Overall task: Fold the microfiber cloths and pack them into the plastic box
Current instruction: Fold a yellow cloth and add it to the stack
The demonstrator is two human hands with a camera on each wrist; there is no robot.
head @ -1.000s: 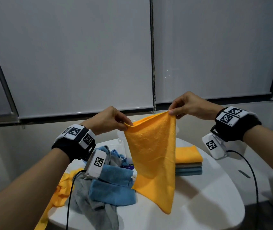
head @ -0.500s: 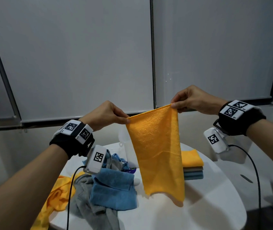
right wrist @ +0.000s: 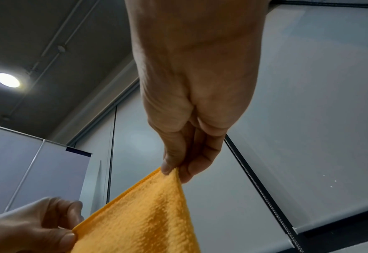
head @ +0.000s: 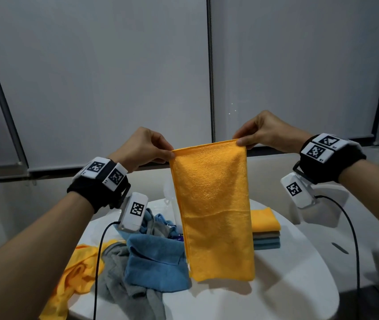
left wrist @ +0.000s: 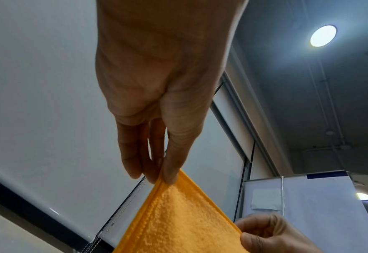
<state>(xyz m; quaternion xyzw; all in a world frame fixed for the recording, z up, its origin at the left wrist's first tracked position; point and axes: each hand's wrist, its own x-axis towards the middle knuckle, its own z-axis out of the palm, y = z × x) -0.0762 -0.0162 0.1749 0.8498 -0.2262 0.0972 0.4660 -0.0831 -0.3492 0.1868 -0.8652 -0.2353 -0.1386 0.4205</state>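
Observation:
An orange microfiber cloth [head: 213, 209] hangs in the air above the white table [head: 276, 285], folded double into a long strip. My left hand [head: 148, 148] pinches its upper left corner [left wrist: 168, 181] between thumb and fingers. My right hand [head: 261, 132] pinches the upper right corner [right wrist: 170, 172] the same way. The top edge is stretched level between the two hands. Behind the hanging cloth part of a clear plastic box [head: 168, 192] shows; most of it is hidden.
A loose heap of blue [head: 156, 262], grey [head: 123, 285] and orange [head: 75, 273] cloths lies on the table's left side. A neat stack of folded cloths [head: 265, 229] sits at the right rear. Window blinds fill the wall behind.
Both hands rose and drew apart, pulling the top edge level. The cloth went from hanging crooked with a pointed lower corner to a straight, even strip.

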